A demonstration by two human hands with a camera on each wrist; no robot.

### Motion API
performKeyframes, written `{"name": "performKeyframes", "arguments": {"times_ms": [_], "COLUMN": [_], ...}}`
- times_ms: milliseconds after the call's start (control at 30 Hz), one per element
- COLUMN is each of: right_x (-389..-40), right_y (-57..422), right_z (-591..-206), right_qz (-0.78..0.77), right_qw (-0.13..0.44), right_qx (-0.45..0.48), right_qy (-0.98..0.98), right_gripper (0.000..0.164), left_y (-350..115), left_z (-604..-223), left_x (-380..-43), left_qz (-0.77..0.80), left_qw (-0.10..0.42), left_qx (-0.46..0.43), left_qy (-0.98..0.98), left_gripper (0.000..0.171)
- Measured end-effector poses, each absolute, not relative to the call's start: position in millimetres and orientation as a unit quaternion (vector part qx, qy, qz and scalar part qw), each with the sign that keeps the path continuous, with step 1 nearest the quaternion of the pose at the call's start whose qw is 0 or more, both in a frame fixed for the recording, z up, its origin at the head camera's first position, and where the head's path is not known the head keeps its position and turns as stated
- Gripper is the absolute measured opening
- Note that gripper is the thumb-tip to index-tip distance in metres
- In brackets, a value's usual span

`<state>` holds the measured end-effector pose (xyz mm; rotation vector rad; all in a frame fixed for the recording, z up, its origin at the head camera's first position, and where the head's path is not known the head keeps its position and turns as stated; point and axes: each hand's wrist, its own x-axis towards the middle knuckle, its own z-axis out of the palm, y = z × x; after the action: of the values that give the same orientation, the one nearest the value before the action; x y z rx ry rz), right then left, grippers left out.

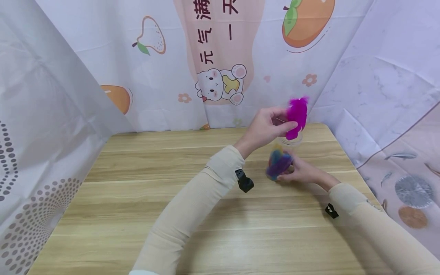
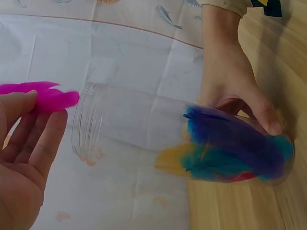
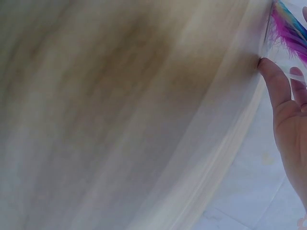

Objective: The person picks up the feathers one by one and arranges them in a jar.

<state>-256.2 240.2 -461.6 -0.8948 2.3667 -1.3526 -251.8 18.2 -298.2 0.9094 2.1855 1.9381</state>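
Note:
My left hand point(image 1: 266, 126) pinches a magenta feather point(image 1: 297, 116) just above the rim of a clear jar point(image 2: 129, 115). In the left wrist view, the feather's end lies close beside the jar's open, threaded mouth. The jar stands upright on the table, with blue, purple, teal, yellow and red feathers point(image 2: 230, 143) in its lower part. My right hand point(image 1: 304, 172) grips the jar low down, its thumb along the near wall and the other fingers mostly hidden behind. In the right wrist view, part of that hand point(image 3: 288, 120) shows at the right edge.
The wood-grain table point(image 1: 144, 183) reaches back to a printed curtain point(image 1: 158, 76) with fruit and a cartoon bear. Another patterned curtain point(image 1: 395, 114) hangs close at the right. Black straps point(image 1: 245, 181) sit at both wrists.

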Motion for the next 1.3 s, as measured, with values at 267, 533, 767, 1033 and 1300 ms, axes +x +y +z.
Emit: {"name": "performKeyframes", "arguments": {"times_ms": [267, 533, 767, 1033, 1300], "right_x": [-256.6, -256.4, -255.8, -253.2, -257.9], "right_y": [241.1, 241.0, 241.0, 240.7, 240.7], "right_z": [-460.9, -460.3, -459.7, -455.6, -456.7], "right_qz": [-0.466, -0.462, -0.458, -0.462, -0.472], "right_qw": [0.14, 0.14, 0.138, 0.141, 0.153], "right_qx": [-0.302, -0.302, -0.299, -0.297, -0.323], "right_qy": [0.82, 0.822, 0.826, 0.824, 0.806], "right_gripper": [0.095, 0.092, 0.093, 0.094, 0.08], "left_y": [18.5, 19.8, 20.2, 20.1, 17.8], "left_z": [-297.8, -299.4, -302.2, -304.4, -299.8], "left_x": [-252.1, -252.7, -253.0, -254.7, -252.9], "left_qz": [0.605, 0.571, 0.561, 0.559, 0.575], "left_qw": [0.039, 0.021, 0.0, -0.006, 0.032], "left_qx": [0.312, 0.322, 0.324, 0.322, 0.303], "left_qy": [0.731, 0.755, 0.762, 0.764, 0.759], "left_gripper": [0.023, 0.021, 0.018, 0.019, 0.03]}}
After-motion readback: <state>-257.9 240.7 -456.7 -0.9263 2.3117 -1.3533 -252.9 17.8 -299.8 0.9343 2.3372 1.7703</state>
